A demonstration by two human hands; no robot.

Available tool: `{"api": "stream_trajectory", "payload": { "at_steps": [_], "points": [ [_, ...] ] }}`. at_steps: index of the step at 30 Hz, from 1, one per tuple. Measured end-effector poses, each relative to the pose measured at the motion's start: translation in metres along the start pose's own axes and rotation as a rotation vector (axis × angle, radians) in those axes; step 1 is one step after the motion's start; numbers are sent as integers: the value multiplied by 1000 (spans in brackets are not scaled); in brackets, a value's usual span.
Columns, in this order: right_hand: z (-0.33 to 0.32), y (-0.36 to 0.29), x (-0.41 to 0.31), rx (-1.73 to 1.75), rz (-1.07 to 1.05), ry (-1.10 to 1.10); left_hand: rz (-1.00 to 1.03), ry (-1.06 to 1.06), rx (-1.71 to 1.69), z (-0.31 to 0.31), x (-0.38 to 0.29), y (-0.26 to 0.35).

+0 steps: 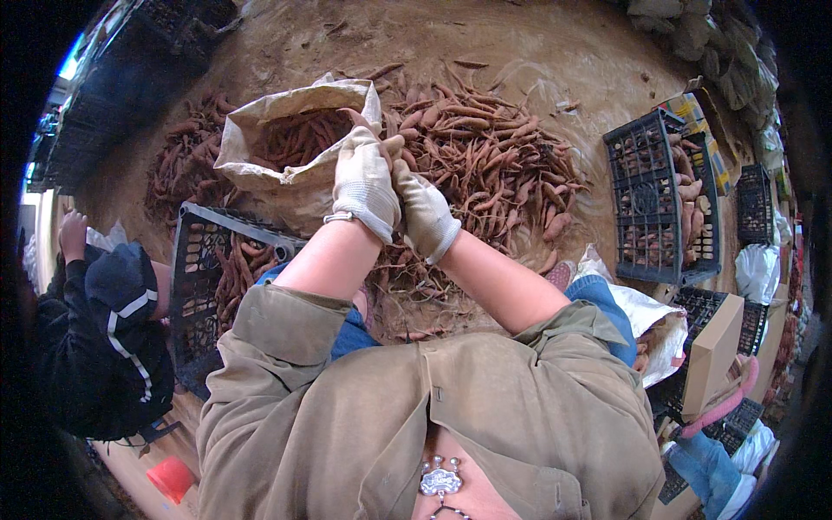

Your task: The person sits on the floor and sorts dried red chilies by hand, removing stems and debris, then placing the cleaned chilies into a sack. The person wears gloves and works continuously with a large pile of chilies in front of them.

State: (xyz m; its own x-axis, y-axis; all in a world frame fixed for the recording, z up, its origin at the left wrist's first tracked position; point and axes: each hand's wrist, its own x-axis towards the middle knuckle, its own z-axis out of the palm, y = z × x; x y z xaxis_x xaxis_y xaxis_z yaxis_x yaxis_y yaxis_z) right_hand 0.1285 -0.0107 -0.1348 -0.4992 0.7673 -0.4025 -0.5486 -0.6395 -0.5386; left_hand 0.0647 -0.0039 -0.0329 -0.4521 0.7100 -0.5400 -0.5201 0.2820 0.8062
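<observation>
My left hand [365, 172], in a pale knitted work glove, is closed around a thin sweet potato [356, 118] whose curved tip sticks out beyond the fingers. My right hand [426, 211], gloved the same way, meets it at the fingertips. Whether the right fingers also grip a root is hidden. Just left of my hands, a woven sack [237, 153] stands with its mouth wide, holding many slim sweet potatoes [302, 136]. A large heap of loose sweet potatoes [487, 156] spreads over the floor to the right and below my hands.
A black plastic crate [195, 260] with sweet potatoes stands at my left. Beyond it sits a person in dark clothes [117, 325]. Another filled crate [643, 201] stands at right, near a white sack [656, 318] and a cardboard box [712, 351]. A second heap [185, 156] lies behind the woven sack.
</observation>
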Motion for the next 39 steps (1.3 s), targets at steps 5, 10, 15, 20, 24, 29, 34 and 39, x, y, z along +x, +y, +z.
{"api": "stream_trajectory", "payload": {
  "at_steps": [5, 10, 15, 20, 24, 29, 34, 39],
  "points": [
    [-31, -24, 19, -262, 27, 177, 75, 64, -191, -12, 19, -2],
    [-119, -88, 99, -1441, -170, 449, 8, -54, -104, -2, -18, 8],
    [-147, -137, 156, -2272, -114, 446, -254, -61, -111, 4, -22, 5],
    [-154, -131, 182, -2425, 59, 330, -267, -37, -137, 2, -24, -1],
    [-147, -128, 163, -2394, 182, 257, -268, -100, -197, -4, -18, -7],
    [-157, -129, 124, -2168, 269, 26, -247, -122, -177, -4, -24, -2],
    [-152, -152, 64, -1045, 299, 113, -224, -144, -166, -5, -29, -2],
    [-88, -192, -14, -507, 358, -134, -242, -307, 3, -7, -28, -8]
  ]
}}
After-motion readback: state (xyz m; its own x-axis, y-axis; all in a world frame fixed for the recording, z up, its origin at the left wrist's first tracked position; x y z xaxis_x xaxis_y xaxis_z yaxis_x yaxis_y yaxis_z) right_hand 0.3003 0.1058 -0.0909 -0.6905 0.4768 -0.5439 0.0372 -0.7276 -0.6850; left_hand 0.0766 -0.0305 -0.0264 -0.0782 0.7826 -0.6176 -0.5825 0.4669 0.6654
